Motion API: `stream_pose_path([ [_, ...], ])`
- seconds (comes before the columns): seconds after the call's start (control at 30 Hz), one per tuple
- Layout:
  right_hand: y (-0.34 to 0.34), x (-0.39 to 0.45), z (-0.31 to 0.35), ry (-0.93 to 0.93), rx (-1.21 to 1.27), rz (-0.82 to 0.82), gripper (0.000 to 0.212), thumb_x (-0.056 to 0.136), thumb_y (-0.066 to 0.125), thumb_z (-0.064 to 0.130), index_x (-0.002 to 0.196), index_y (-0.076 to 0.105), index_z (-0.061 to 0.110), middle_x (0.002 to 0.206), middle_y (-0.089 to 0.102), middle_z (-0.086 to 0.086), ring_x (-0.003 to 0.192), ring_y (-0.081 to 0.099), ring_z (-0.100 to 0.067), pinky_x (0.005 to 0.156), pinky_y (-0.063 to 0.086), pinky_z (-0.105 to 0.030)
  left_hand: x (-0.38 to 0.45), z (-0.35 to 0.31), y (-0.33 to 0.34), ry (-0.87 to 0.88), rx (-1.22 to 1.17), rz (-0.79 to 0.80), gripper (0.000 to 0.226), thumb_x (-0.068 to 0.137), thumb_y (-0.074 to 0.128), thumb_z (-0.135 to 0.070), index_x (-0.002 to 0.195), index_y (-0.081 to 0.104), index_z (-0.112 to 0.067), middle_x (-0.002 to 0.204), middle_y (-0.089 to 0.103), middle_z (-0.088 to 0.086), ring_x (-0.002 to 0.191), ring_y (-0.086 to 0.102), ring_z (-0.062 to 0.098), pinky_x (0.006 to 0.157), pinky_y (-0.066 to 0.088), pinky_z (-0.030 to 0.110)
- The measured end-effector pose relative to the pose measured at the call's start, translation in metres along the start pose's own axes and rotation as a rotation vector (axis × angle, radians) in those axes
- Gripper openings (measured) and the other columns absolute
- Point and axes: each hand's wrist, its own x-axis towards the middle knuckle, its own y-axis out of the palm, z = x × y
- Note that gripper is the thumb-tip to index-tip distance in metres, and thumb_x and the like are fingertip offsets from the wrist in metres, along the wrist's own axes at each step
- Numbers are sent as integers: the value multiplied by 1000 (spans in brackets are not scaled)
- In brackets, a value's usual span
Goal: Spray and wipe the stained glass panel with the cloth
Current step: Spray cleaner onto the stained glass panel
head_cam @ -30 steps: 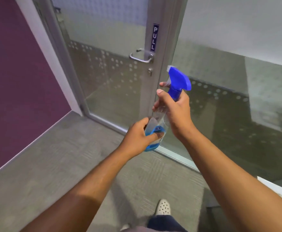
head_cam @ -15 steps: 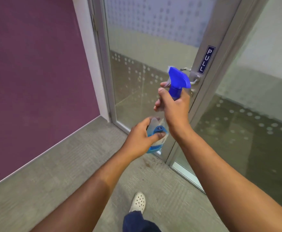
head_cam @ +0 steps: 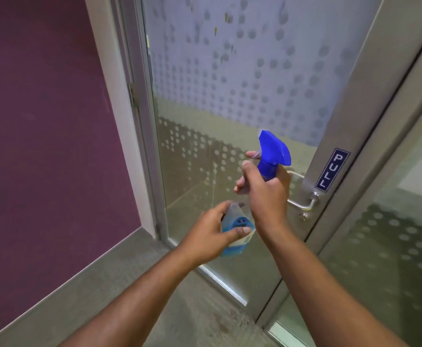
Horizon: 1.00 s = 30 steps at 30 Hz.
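Observation:
A clear spray bottle (head_cam: 237,222) with blue liquid and a blue trigger head is held upright in front of me with both hands. My right hand (head_cam: 265,194) wraps its neck just under the trigger head. My left hand (head_cam: 216,234) grips the bottle's lower body. Straight ahead is the glass door panel (head_cam: 230,83), frosted with a dot pattern, with small yellowish drip stains near its top. No cloth is in view.
The door's metal frame (head_cam: 355,116) carries a PULL label (head_cam: 332,169) and a lever handle (head_cam: 302,196) just right of my hands. A purple wall (head_cam: 42,134) stands at left, a fixed glass panel (head_cam: 393,234) at right. Grey carpet (head_cam: 104,291) covers the floor.
My view has swung left and up, from the fixed glass panel to the door panel. Both hands keep the same hold on the bottle. My feet have dropped out of view.

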Motion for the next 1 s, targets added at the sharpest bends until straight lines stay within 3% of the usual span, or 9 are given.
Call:
stream_pose_path([
  [0.1,14,35,4,-40,5,-14,14,94,66,11,97,69,24,52,61,3,49,59,-14,57,57,-35,42,-9,-15,53,20,2,48,91,85,-13,135,66,-10,119,79,13,113,77,30,102,60,48],
  [0.23,32,78,11,-99,4,-49,15,91,66,12,95,68,26,53,63,5,49,60,-13,56,57,-34,92,-22,-34,108,42,26,47,90,85,-9,133,67,-10,118,79,12,109,77,28,99,61,42],
  [0.37,49,111,10,-135,-12,-91,13,91,66,14,98,68,24,54,63,3,51,61,-14,56,56,-30,138,-24,-54,169,44,74,39,88,86,-7,112,67,-31,98,76,-5,87,71,5,85,58,30],
  [0.47,64,131,8,-164,-48,-123,14,91,66,14,101,69,23,57,64,4,55,63,-16,61,58,-37,169,-23,-71,221,54,122,41,86,87,-8,100,65,-40,87,72,-15,79,67,-2,78,52,22],
  [0.53,75,143,8,-194,-78,-160,15,92,66,14,103,69,23,56,63,2,55,63,-17,62,57,-37,189,-24,-85,266,37,163,40,83,88,-9,105,68,-36,91,74,-11,83,69,6,84,58,34],
  [0.63,96,160,12,-256,-121,-220,16,92,66,17,103,70,29,57,63,1,55,64,-17,61,55,-27,219,-30,-111,359,17,242,44,80,88,-13,120,71,-22,101,79,-3,94,78,18,96,63,50],
  [0.77,135,182,22,-329,-196,-323,19,94,67,15,102,70,32,59,63,-1,54,65,-18,57,53,-20,261,-38,-150,502,31,317,47,79,89,-17,123,71,-22,104,80,4,98,78,30,92,63,52],
  [0.9,176,207,38,-398,-253,-391,18,91,66,19,100,70,35,59,63,-2,53,65,-16,53,52,-22,300,-56,-195,602,75,440,55,75,94,-25,126,73,-22,110,82,-1,103,79,16,99,61,45],
  [1.0,201,223,53,-477,-329,-434,18,92,65,15,97,69,32,54,63,-3,49,63,-17,49,52,-23,327,-73,-240,795,239,529,80,65,99,-46,137,69,-29,130,76,-18,123,68,-4,113,52,32],
])
